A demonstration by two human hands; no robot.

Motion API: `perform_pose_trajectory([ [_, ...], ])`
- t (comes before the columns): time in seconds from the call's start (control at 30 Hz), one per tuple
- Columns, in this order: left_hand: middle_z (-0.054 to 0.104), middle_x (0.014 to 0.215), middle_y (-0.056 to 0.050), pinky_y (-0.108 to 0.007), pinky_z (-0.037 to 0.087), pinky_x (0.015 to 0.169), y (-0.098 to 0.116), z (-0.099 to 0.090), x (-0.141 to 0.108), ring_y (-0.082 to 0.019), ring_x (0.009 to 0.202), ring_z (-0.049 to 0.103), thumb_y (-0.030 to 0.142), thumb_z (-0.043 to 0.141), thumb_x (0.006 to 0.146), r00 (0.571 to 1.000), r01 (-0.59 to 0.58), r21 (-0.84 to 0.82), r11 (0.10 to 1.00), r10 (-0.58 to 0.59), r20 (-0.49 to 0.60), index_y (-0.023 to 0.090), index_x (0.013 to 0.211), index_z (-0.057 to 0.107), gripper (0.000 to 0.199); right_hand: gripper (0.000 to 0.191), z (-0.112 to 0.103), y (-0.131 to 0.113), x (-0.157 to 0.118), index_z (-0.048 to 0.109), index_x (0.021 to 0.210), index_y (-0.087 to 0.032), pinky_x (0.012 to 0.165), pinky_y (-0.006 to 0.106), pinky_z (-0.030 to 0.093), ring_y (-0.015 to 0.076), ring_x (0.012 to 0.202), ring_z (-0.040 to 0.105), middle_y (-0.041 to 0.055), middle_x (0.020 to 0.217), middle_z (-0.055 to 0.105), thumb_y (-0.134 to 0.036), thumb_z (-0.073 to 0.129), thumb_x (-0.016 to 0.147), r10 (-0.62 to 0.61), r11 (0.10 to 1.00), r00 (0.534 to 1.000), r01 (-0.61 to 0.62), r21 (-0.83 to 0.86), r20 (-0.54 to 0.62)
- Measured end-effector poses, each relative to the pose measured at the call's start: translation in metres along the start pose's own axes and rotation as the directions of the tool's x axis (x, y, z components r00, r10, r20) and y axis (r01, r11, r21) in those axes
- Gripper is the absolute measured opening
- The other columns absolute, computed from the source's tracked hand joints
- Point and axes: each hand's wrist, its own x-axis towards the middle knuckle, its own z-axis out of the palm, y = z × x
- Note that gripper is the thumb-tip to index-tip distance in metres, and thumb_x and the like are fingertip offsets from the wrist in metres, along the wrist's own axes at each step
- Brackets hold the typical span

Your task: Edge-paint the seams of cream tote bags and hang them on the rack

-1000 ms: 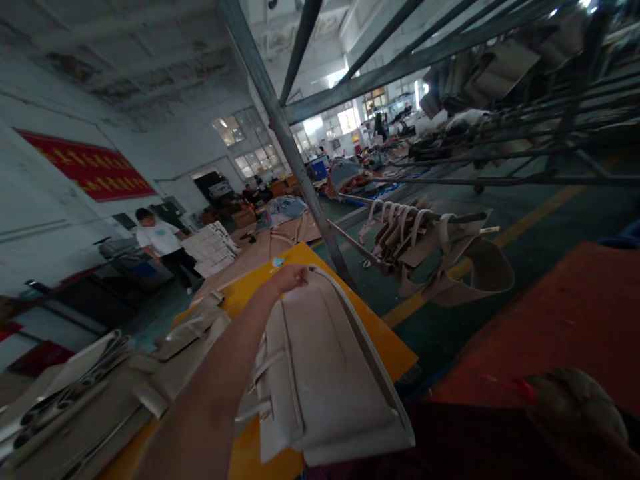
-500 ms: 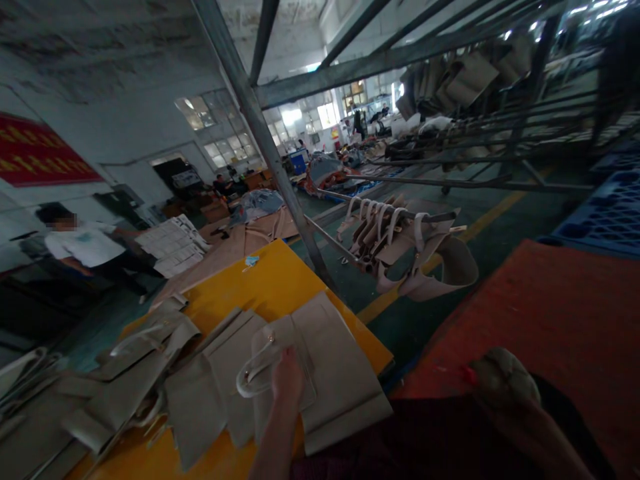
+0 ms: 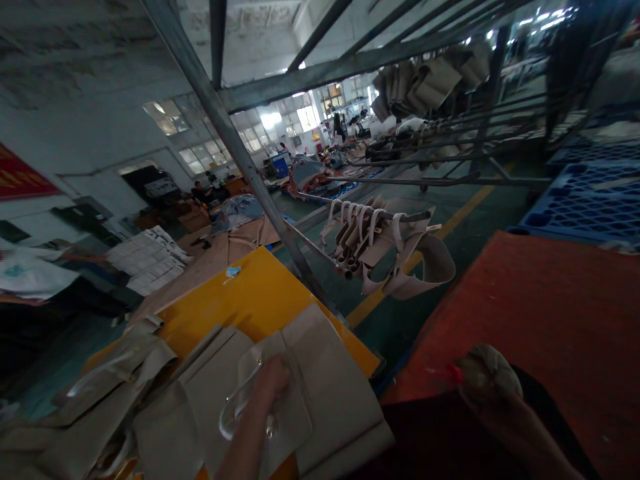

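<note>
My left hand [image 3: 273, 379] lies on a taupe bag panel [image 3: 335, 380] with its fingers curled. What is under the fingers is hidden. A pale looped handle [image 3: 226, 421] with metal studs shows beside that wrist, partly behind the forearm. Over the red surface at lower right, my right hand [image 3: 493, 380] is closed, apparently covered by a greyish glove or cloth. A blurred red tip [image 3: 455, 373] sticks out from it to the left. More taupe bag pieces [image 3: 165, 420] overlap to the left of my left hand.
The pieces lie on a yellow table [image 3: 240, 287]; a red-topped surface [image 3: 560, 320] stands at right. Ahead, a metal rack post [image 3: 250, 173] rises, with taupe bags [image 3: 370, 233] hanging from a bar. Blue pallets [image 3: 590, 200] are at right. A person [image 3: 35, 273] stands at left.
The view has swung right, so the surroundings sit further left. My left hand stays on the panel, shifted slightly along it. My right hand remains closed over the red surface.
</note>
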Motion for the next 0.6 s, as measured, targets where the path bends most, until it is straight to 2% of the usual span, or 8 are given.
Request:
perform_pose_trajectory([
  [0.07,0.088,0.115,-0.008,-0.027,0.057,0.095,-0.003,-0.008,-0.002,-0.022,0.115,0.081,0.0,0.068,0.091,0.998,-0.056,0.004,0.998,0.056,0.011,0.018,0.111,0.08,0.03,0.057,0.004,0.002,-0.004,0.082,0.11,-0.043,0.117,0.066,0.058,0.0368,0.118,0.081,0.0054,0.131,0.082,-0.05,0.108,0.06,-0.04,0.999,0.999,0.04,0.004,-0.008],
  [0.13,0.087,0.124,-0.008,-0.028,0.056,0.101,-0.006,-0.019,-0.003,-0.023,0.124,0.079,0.004,0.063,0.093,0.996,-0.088,0.018,0.996,0.088,-0.014,0.02,0.126,0.079,0.04,0.06,0.007,0.004,-0.005,0.082,0.112,-0.041,0.113,0.065,0.061,0.0369,0.116,0.081,0.0064,0.131,0.082,-0.049,0.108,0.059,-0.044,0.999,0.999,0.045,0.016,-0.021],
  [0.23,0.077,0.152,-0.014,-0.036,0.057,0.107,-0.01,-0.034,-0.003,-0.028,0.133,0.077,0.016,0.048,0.105,0.982,-0.108,0.067,0.992,0.117,-0.145,0.025,0.164,0.062,0.062,0.062,0.007,0.007,-0.001,0.083,0.11,-0.038,0.109,0.061,0.065,0.0353,0.11,0.082,0.008,0.129,0.083,-0.05,0.11,0.055,-0.023,0.999,0.999,0.025,0.043,-0.041],
  [0.3,0.069,0.164,-0.016,-0.042,0.062,0.101,-0.011,-0.038,0.0,-0.033,0.128,0.079,0.025,0.042,0.109,0.961,-0.094,0.113,0.989,0.12,-0.249,0.03,0.176,0.049,0.068,0.065,0.007,0.009,0.003,0.083,0.111,-0.038,0.11,0.061,0.063,0.0354,0.109,0.083,0.0088,0.128,0.083,-0.053,0.11,0.054,-0.013,0.999,0.999,0.015,0.041,-0.05],
  [0.37,0.067,0.168,-0.016,-0.046,0.065,0.1,-0.01,-0.038,0.008,-0.036,0.127,0.08,0.027,0.044,0.109,0.942,-0.079,0.088,0.993,0.103,-0.32,0.03,0.178,0.047,0.069,0.071,0.007,0.01,0.006,0.083,0.111,-0.039,0.111,0.063,0.061,0.0355,0.107,0.083,0.0084,0.126,0.084,-0.054,0.112,0.049,0.003,0.999,0.998,-0.001,0.032,-0.066],
  [0.43,0.068,0.167,-0.013,-0.044,0.063,0.11,-0.005,-0.035,0.02,-0.034,0.139,0.075,0.021,0.046,0.106,0.941,-0.095,-0.048,0.994,0.074,-0.33,0.026,0.173,0.055,0.068,0.075,0.01,0.011,0.007,0.082,0.113,-0.04,0.111,0.062,0.061,0.0344,0.106,0.083,0.0078,0.126,0.084,-0.053,0.113,0.046,0.023,0.999,0.998,-0.021,0.038,-0.064],
  [0.5,0.072,0.162,-0.01,-0.037,0.056,0.121,0.001,-0.031,0.034,-0.027,0.149,0.069,0.011,0.048,0.102,0.958,-0.106,-0.213,0.971,0.042,-0.285,0.022,0.165,0.065,0.066,0.074,0.014,0.011,0.01,0.082,0.114,-0.039,0.107,0.058,0.065,0.0333,0.107,0.083,0.0077,0.128,0.084,-0.05,0.113,0.047,0.028,0.999,0.998,-0.026,0.044,-0.05],
  [0.6,0.075,0.156,-0.012,-0.034,0.053,0.124,0.012,-0.022,0.054,-0.025,0.148,0.07,0.007,0.047,0.102,0.984,-0.056,-0.318,0.946,-0.002,-0.18,0.015,0.161,0.068,0.063,0.074,0.021,0.008,0.023,0.081,0.12,-0.037,0.101,0.055,0.069,0.035,0.111,0.083,0.0082,0.129,0.083,-0.044,0.111,0.053,-0.004,1.0,1.0,0.004,0.024,-0.016],
])
